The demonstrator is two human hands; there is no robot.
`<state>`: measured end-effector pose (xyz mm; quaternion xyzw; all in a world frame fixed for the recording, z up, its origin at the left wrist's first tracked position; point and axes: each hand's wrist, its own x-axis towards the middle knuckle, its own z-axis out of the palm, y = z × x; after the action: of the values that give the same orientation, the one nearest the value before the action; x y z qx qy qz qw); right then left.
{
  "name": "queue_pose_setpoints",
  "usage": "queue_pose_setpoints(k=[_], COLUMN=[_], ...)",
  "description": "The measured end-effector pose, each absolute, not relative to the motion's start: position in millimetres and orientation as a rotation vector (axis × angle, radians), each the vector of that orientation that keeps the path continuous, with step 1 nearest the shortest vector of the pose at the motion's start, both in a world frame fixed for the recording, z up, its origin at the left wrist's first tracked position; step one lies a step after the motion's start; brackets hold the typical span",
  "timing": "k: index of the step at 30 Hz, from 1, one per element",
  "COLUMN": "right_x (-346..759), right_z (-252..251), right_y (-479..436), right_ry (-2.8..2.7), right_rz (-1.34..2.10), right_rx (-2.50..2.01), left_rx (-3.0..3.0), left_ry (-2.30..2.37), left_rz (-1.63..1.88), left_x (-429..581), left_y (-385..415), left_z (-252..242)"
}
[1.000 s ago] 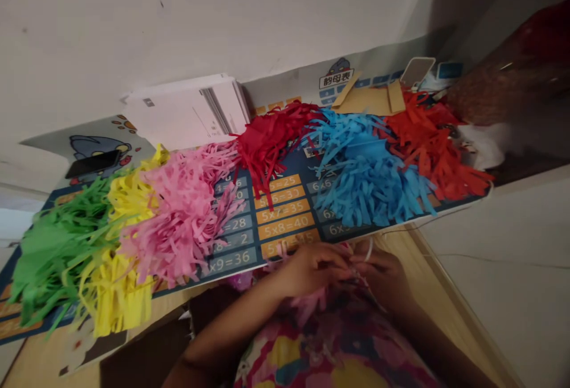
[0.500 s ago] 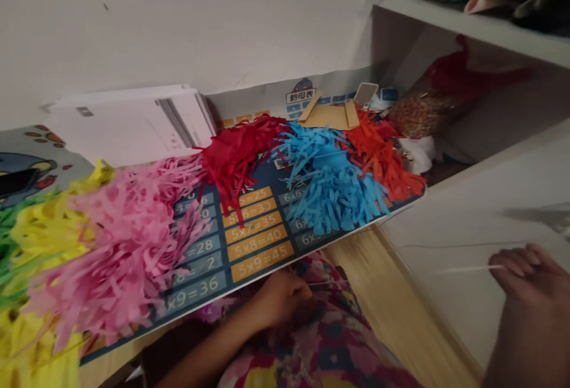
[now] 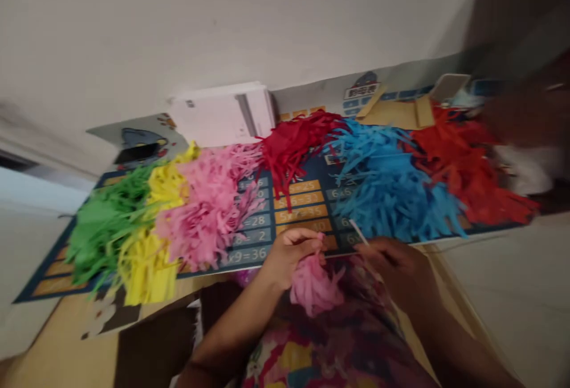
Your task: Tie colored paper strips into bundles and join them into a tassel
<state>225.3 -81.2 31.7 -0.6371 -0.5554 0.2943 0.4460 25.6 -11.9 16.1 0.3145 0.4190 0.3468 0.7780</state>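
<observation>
Close to my lap, my left hand (image 3: 294, 254) pinches the gathered top of a pink paper tassel (image 3: 317, 290), whose fringe hangs below the fingers. My right hand (image 3: 394, 257), to its right and apart from it, is closed on a thin white string (image 3: 357, 230) that sticks up past the fingertips. On the board in front lie fringed bunches in green (image 3: 109, 215), yellow (image 3: 149, 272), pink (image 3: 209, 210), red (image 3: 298, 144), blue (image 3: 387, 180) and orange-red (image 3: 476, 168). Motion blurs the right hand somewhat.
The bunches rest on a blue times-table board (image 3: 249, 254) over a wooden desk (image 3: 75, 340). Behind stand a stack of white boxes or sheets (image 3: 218, 114), a tan cardboard piece (image 3: 396, 113) and the wall (image 3: 267, 19). A dark shelf compartment (image 3: 525, 25) borders the right.
My right hand has come in from the far right, bringing the white string near my left hand. The pink tassel now shows in my left hand. The view has swung left.
</observation>
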Motion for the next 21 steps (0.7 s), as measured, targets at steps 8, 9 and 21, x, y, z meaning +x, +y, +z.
queue_pose_setpoints(k=[8,9,21], right_x=[186,186,185], right_z=[25,25,10], right_y=[-51,-50,-41], right_ry=[-1.714,-1.716,-1.845], right_rz=[0.897,0.889,0.872], right_rx=[-1.265,-1.271,-1.412], left_rx=[0.417,0.406,0.949], left_ry=[0.866,0.86,0.926], left_rz=[0.891,0.891,0.921], left_x=[7,6,3], left_y=[-14,-13,-18], left_z=[16,16,12])
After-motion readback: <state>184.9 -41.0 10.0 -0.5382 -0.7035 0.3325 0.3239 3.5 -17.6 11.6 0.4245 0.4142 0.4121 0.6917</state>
